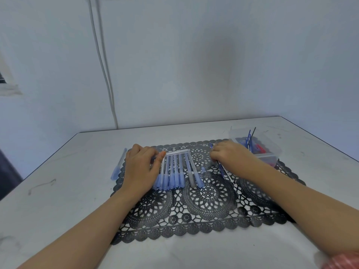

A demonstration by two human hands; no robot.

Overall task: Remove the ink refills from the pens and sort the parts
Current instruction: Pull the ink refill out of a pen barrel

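Your left hand (140, 166) sits at the left end of a row of translucent plastic pens with soft blue caps (171, 175). They lie side by side on the black lace-patterned placemat (209, 206), long axes running away from you and caps toward you. Across their far ends lies one clear pen barrel (177, 153), crosswise, running left to right. Your left thumb rests against its left end, but the fingers curl out of sight, so you cannot tell whether that hand truly grips it.

Your right hand (230, 157) is clenched around a thin dark-blue ink refill (221, 169), a slim, stiff rod slanting from far-left to near-right. Just right of that hand stands the clear plastic tub (273, 152), with blue, black and red refills in it, some standing on end.

The tub is on the right hand's side, so dropping the refill there looks like its job, while the left hand is nearer the pens. A grey-capped pen (192, 176) lies at the row's right, and one stray blue-capped pen (118, 168) lies off the mat on the pale, scuffed counter (64, 191).
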